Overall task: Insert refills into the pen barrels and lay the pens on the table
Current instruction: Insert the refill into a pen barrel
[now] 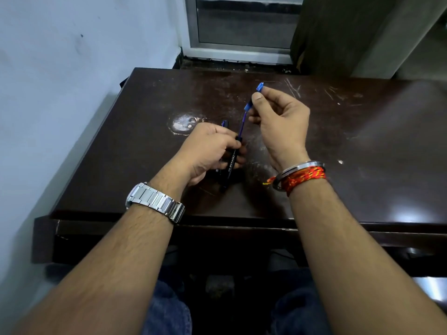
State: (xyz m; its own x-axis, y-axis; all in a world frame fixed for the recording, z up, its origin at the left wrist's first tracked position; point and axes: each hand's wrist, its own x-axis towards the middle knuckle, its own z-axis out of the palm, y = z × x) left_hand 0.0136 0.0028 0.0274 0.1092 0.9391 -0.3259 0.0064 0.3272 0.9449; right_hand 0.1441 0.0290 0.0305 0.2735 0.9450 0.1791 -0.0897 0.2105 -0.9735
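Observation:
My left hand (210,151) grips a black pen barrel (231,163) with white lettering, held tilted just above the dark table (338,146). A thin blue refill (243,125) sticks out of the barrel's upper end, partly inside it. My right hand (278,117) pinches the refill's top, where a blue end piece (258,88) shows above my thumb. Another dark pen (224,124) with a blue tip peeks out behind my left hand; most of it is hidden.
The table's worn top has a pale scuffed patch (183,123) left of my hands. A white wall runs along the left, and a window frame (242,47) stands behind the table. My knees show below the front edge.

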